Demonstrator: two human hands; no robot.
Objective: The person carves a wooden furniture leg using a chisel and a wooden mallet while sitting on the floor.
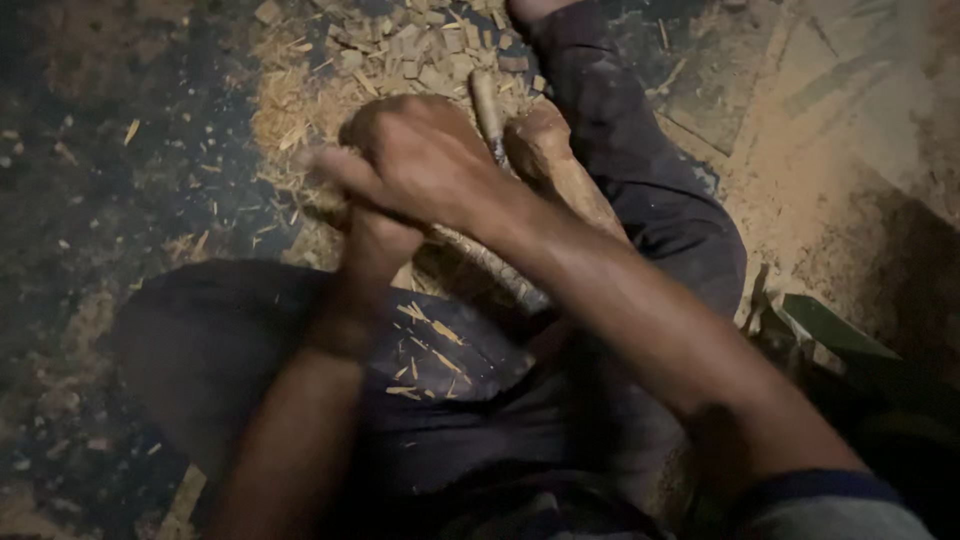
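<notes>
Wood is what fills my grip: a long pale wooden piece lies slanted across my lap, its rounded end pointing away from me toward the pile of chips. My right hand reaches across in front of me, fingers curled shut, and it lies over my left hand, which comes up from below with its fist closed too. Both are clamped together at the near part of the wood, though the blur and the overlap keep me from telling exactly which fingers meet the piece itself. Just beyond my right hand a tool with a light wooden handle stands out, its metal part running down behind my knuckles; whether my right grip is what holds it I cannot tell for sure.

My dark trousers carry a scatter of yellow splinters on the left thigh. My right leg stretches out ahead beside the wood. The floor is dark, strewn with sawdust, and a heap of small wood offcuts lies past my hands. A green flat object sits at my right side.
</notes>
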